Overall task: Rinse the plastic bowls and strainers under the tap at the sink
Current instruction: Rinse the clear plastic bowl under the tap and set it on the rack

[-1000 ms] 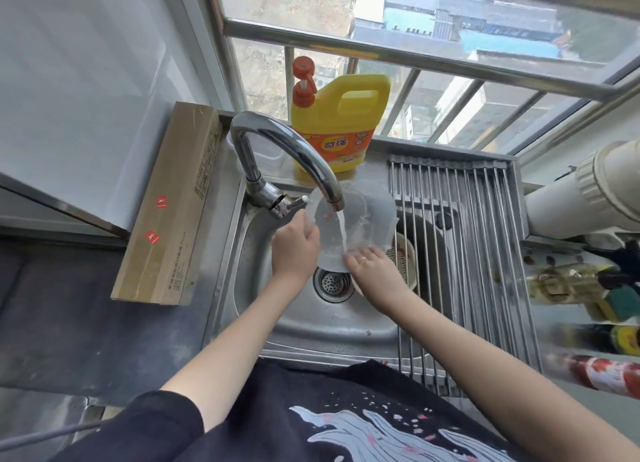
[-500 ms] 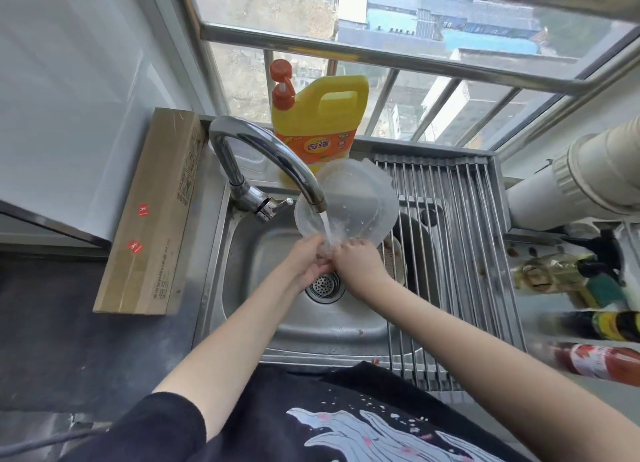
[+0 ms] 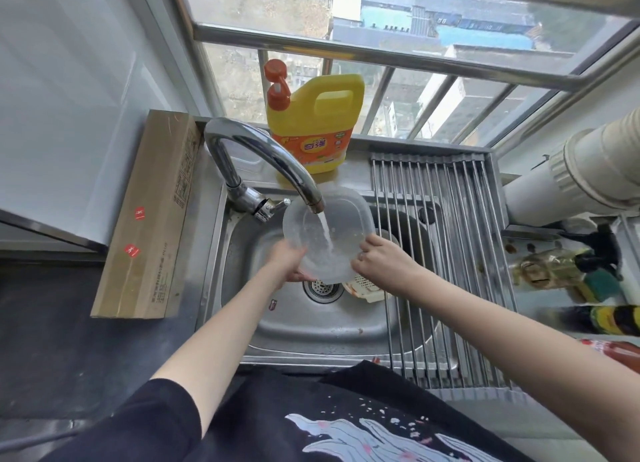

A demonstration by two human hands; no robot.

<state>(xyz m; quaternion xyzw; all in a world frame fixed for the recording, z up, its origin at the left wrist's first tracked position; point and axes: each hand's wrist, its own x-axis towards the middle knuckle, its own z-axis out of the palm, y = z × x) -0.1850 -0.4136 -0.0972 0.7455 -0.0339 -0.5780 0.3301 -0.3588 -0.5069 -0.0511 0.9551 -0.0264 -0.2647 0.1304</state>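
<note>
Closest to the viewer, a black printed shirt (image 3: 346, 420) fills the bottom edge, and two bare forearms reach out from it over the steel sink (image 3: 294, 337). The left hand (image 3: 289, 260) grips the near left rim of a clear plastic bowl (image 3: 343, 219), fingers curled under the edge. The right hand (image 3: 377, 258) pinches the bowl's right rim, thumb on top. The bowl is held tilted above the drain (image 3: 322, 290), its open side turned up towards the person. A cream strainer (image 3: 367, 288) lies in the basin just right of the drain, partly under the bowl.

A stream of water (image 3: 325, 234) falls from the curved tap (image 3: 263, 160) into the bowl. A roll-up drying rack (image 3: 446, 253) covers the right part of the sink. On the left, a long cardboard box (image 3: 145, 219) leans by the dark desk (image 3: 45, 340). Behind the tap, a yellow detergent jug (image 3: 318, 122) with an orange pump stands on the ledge before the barred window (image 3: 381, 56).
</note>
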